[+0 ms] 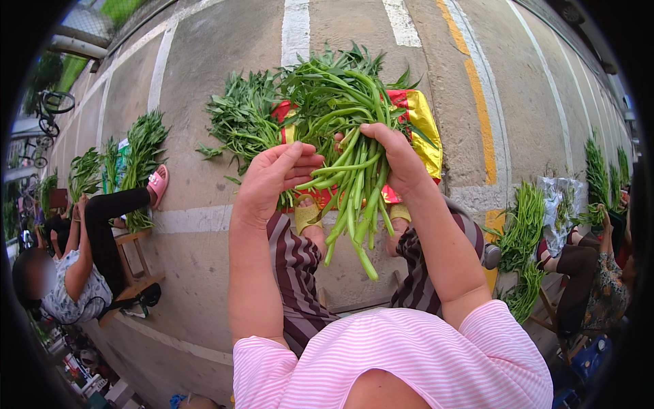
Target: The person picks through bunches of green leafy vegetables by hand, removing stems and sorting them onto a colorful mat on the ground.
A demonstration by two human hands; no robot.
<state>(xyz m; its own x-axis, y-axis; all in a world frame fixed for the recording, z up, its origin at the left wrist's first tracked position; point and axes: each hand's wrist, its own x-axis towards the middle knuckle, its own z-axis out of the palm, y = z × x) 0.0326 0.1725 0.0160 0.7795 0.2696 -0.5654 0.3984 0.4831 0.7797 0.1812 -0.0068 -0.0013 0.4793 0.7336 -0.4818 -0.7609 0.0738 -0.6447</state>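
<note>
My right hand (pixel 401 161) is closed around a bunch of green leafy stems (pixel 361 191), which look like water spinach. The cut ends hang towards me between my knees, and the leafy tops point away. Just left of the bunch is my left hand (pixel 286 171), its fingers extended and slightly curled, with nothing visible in it. Its fingertips come close to the stems; whether they touch is unclear. Beyond my hands, a heap of the same greens (pixel 245 110) lies partly on the pavement and partly on a red and gold plastic sheet (pixel 426 133).
On the left a person (pixel 76 281) sits on a wooden chair (pixel 135 255) beside upright greens (pixel 143 153). At right, more greens (pixel 526 225) lie next to a silvery sheet (pixel 552 209), near another seated person (pixel 603 286). Painted lines cross the concrete (pixel 219 51).
</note>
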